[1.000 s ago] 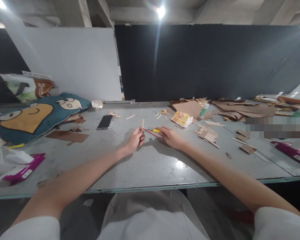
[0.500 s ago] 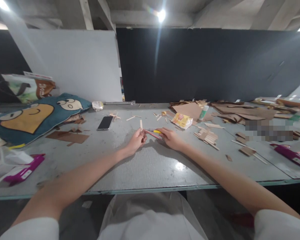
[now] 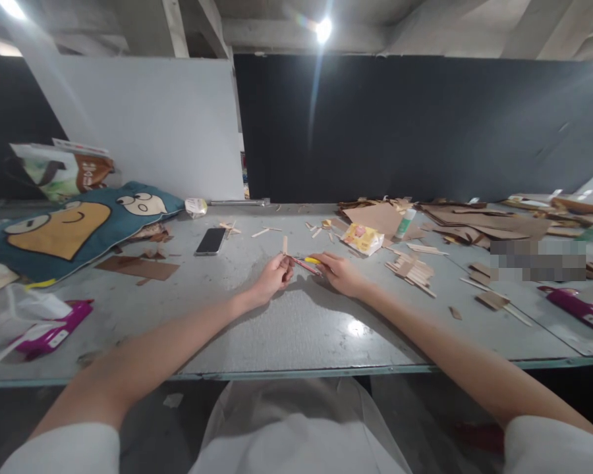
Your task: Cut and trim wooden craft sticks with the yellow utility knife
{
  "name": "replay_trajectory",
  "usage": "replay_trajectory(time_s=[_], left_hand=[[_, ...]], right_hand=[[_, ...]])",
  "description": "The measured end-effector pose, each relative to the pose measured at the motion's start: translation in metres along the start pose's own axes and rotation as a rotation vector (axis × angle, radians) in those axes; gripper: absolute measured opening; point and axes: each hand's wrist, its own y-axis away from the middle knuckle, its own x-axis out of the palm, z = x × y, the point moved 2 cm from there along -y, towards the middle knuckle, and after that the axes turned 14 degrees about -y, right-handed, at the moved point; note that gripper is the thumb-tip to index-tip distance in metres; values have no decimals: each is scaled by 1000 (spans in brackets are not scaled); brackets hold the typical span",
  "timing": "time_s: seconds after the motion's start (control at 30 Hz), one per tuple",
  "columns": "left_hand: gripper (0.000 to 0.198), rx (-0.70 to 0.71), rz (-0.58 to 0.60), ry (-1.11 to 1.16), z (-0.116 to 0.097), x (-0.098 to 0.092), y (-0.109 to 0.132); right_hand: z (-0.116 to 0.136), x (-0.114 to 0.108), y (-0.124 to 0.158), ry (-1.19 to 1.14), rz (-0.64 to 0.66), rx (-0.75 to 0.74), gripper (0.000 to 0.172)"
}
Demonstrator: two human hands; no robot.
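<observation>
My left hand point(image 3: 273, 278) is closed around a flat wooden craft stick point(image 3: 285, 245), which points up out of the fingers. In my right hand point(image 3: 342, 274) is a yellow utility knife point(image 3: 313, 261), its narrow grey front end directed at the left fingers. A slim reddish pen-like rod point(image 3: 306, 266) slants from the left fingers toward the right hand; I cannot make out which hand carries it. Both hands are close together above the grey table point(image 3: 277, 336). The fingers hide the lower part of the stick.
A phone point(image 3: 210, 241) and a blue cartoon cushion point(image 3: 123, 210) lie left. To the right are a yellow packet point(image 3: 362, 238), a glue stick point(image 3: 405, 224), a bundle of craft sticks point(image 3: 411, 271) and cardboard sheets point(image 3: 479, 219). Purple-cased devices point(image 3: 59, 329) sit at both sides.
The view has shifted slightly, so most things appear a little further right. Both hands keep their holds, and the craft stick stays upright in the left one.
</observation>
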Motion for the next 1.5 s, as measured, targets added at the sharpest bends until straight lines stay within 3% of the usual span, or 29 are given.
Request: replay_trajectory(time_s=[0.2,0.5,1.5], left_hand=[[34,-10,6,11,-4,1,4],[27,-53,-22,18,-4,2,2],[22,-30,-41,-40,-6,4,5]], right_hand=[[2,0,1,17,5,18,37],[8,2,6,219,39,20,39],[3,2,8,274,13,21,39]])
